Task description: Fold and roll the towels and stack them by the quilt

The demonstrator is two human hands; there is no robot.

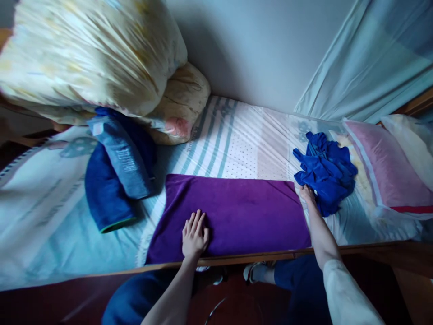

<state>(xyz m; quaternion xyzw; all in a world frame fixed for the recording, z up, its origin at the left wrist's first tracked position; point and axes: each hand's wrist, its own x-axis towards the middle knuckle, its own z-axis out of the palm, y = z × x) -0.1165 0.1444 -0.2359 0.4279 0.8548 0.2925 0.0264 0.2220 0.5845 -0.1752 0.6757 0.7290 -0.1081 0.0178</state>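
A purple towel (243, 216) is spread along the front edge of the bed, mostly flat, with creases at its upper right corner. On its left part lies my left hand (195, 235), palm down with the fingers stretched out. My right hand (307, 194) is at the towel's right edge, by the upper corner, and also against a crumpled blue cloth (326, 169). Its fingers look bent inward; what they pinch is hidden. To the left, a folded blue-grey cloth (122, 158) lies over a dark blue garment (101, 192) with a green-edged opening.
A large pale bundle of bedding (98, 58) is piled at the back left. Pink and white pillows (389, 162) lie at the right end. Behind the bed is a wall (243, 49) with a pale curtain (375, 63). A wooden bed rail (250, 258) runs along the front.
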